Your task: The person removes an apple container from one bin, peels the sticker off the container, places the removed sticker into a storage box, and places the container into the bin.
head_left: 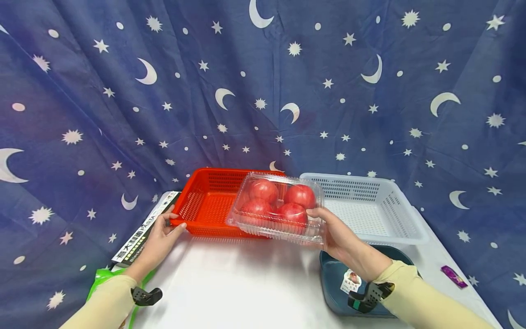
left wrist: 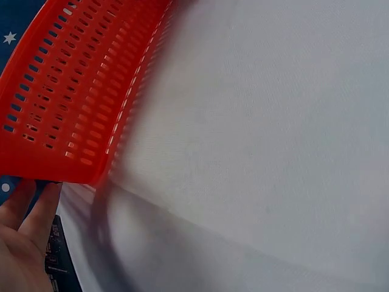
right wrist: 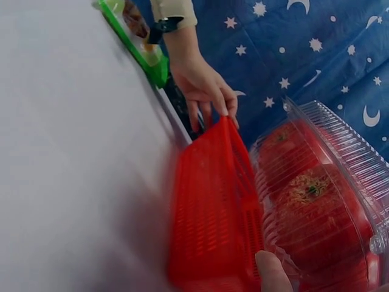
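My right hand (head_left: 343,237) grips the right end of a see-through plastic clamshell box (head_left: 230,218) with several red tomatoes (head_left: 301,196) inside. Its thumb lies on the near right corner, and the box overlaps the right part of the red basket (head_left: 205,201) in the head view. At the basket's left end, my left hand (head_left: 158,237) pinches the near corner of the rim. From the right wrist, the tomatoes (right wrist: 319,207) show stem scars through the plastic, beside the red basket wall (right wrist: 203,207). Two fingers (left wrist: 39,216) of the left hand reach under the rim in the left wrist view.
A white basket (head_left: 404,214) stands at the back right, with a dark teal basin (head_left: 334,283) in front of it. Left of the red basket lie a pasta box (head_left: 141,233) and a green bag (head_left: 100,276). A small purple packet (head_left: 454,277) lies near the right table edge.
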`<state>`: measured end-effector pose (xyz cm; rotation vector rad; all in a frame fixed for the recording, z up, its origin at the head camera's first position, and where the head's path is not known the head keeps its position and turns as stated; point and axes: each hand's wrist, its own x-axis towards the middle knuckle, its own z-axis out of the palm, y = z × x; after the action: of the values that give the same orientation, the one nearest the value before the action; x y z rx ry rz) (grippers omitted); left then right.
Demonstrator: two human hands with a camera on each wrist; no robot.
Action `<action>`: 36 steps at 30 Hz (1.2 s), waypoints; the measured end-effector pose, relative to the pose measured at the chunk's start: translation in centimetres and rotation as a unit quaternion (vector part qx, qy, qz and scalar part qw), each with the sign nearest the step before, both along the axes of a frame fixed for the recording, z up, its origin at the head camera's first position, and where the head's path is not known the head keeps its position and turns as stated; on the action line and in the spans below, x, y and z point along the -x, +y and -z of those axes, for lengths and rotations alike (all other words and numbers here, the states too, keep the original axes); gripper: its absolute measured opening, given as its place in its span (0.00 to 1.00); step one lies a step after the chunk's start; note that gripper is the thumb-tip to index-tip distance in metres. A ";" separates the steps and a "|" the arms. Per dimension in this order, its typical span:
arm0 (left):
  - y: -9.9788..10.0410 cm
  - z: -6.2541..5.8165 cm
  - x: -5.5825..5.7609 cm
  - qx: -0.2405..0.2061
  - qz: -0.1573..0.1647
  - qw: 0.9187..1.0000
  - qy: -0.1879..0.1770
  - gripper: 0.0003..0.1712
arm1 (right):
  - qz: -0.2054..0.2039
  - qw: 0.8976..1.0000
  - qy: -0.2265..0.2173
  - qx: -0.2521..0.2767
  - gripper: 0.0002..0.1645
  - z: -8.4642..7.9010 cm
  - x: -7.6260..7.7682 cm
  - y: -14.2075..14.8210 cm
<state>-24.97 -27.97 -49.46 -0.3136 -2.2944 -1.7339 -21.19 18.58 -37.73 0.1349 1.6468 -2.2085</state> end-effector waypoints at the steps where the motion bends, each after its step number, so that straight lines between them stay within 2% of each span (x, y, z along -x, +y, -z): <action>1: 0.1 0.1 0.0 -0.012 0.002 1.000 0.001 0.26 | -0.001 1.000 0.000 0.001 0.38 -0.1 0.2 -0.1; 7: 0.8 0.1 -0.1 -0.043 -0.008 0.999 -0.002 0.26 | 0.002 1.000 -0.008 0.003 0.40 -0.3 1.4 -0.7; 20: 1.6 0.3 -0.1 -0.048 -0.028 0.998 0.011 0.26 | 0.006 1.000 -0.012 0.007 0.42 -0.9 4.4 -2.4; 27: 1.6 0.4 -0.2 -0.039 -0.043 0.998 0.005 0.26 | 0.018 1.000 -0.017 0.012 0.39 -0.7 6.1 -3.6; 36: 1.5 0.7 0.1 -0.053 -0.049 0.997 -0.004 0.26 | 0.032 0.999 -0.026 0.004 0.36 -0.4 8.0 -5.0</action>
<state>-25.06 -26.47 -50.18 -0.1710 -2.1741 -1.8034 -29.21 13.54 -37.33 0.2430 1.6261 -2.2394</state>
